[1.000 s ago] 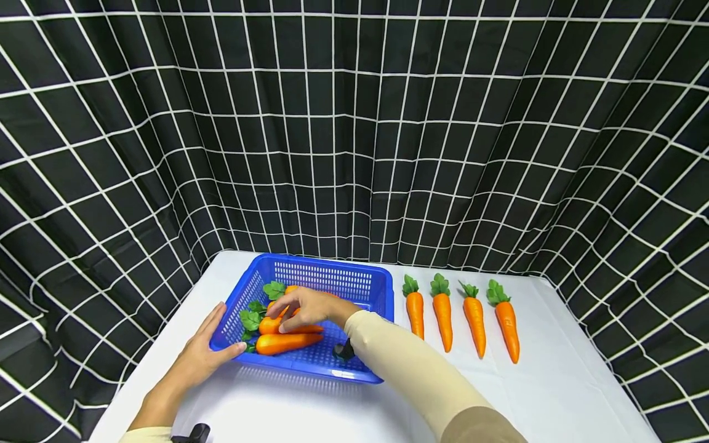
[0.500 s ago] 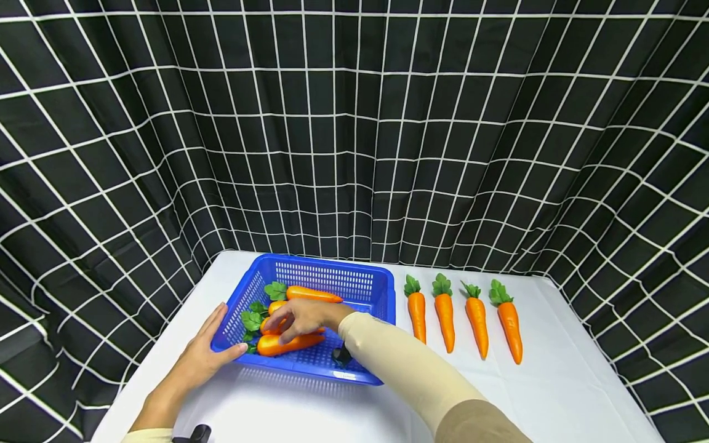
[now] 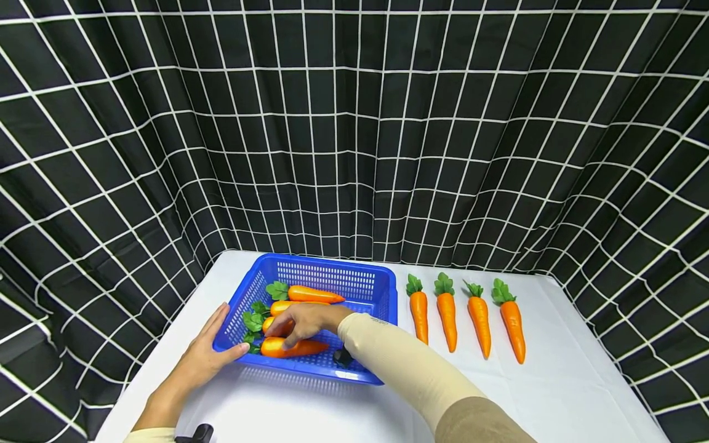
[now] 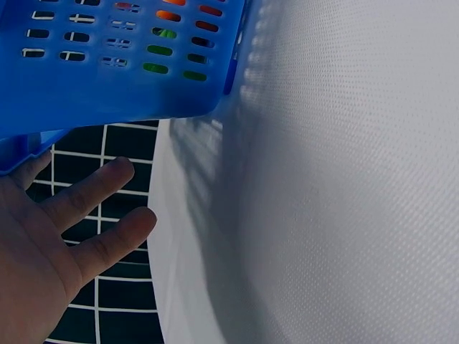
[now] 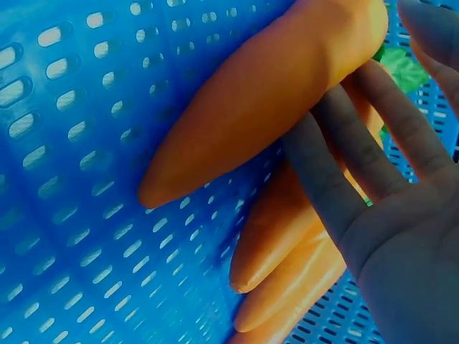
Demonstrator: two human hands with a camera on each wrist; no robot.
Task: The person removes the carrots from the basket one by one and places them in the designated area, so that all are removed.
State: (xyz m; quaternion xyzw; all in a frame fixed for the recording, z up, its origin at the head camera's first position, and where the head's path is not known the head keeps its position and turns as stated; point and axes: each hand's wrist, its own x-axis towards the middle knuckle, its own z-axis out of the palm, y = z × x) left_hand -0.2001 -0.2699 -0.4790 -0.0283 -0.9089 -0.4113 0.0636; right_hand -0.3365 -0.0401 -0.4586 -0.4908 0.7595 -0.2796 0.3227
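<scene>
Inside a blue slotted basket [image 3: 382, 369], my right hand [image 3: 310, 321] holds the thick end of the nearest carrot [image 3: 293, 348], thumb on its near side. In the right wrist view, the fingers [image 5: 315, 172] reach behind this carrot [image 5: 237, 115], between it and several other carrots [image 5: 269, 244]. Farther back lies another carrot [image 3: 316, 295], its green leaves [image 3: 277, 290] pointing left. My left hand [image 3: 202, 357] rests at the basket's front left corner, with fingers straight along the outside and thumb by the near rim. The left wrist view shows its spread fingers [image 4: 115, 247].
Right of the basket, several carrots stand apart in a row, leaves toward the back, including a first carrot [image 3: 419, 317] and a last carrot [image 3: 513, 331]. A white cloth [image 3: 277, 412] covers the table. Black curtains [image 3: 354, 154] with white grid lines enclose three sides.
My right hand has gone from the second carrot to the nearest one. The nearest carrot's tip has swung toward the front. My left hand stays at the corner.
</scene>
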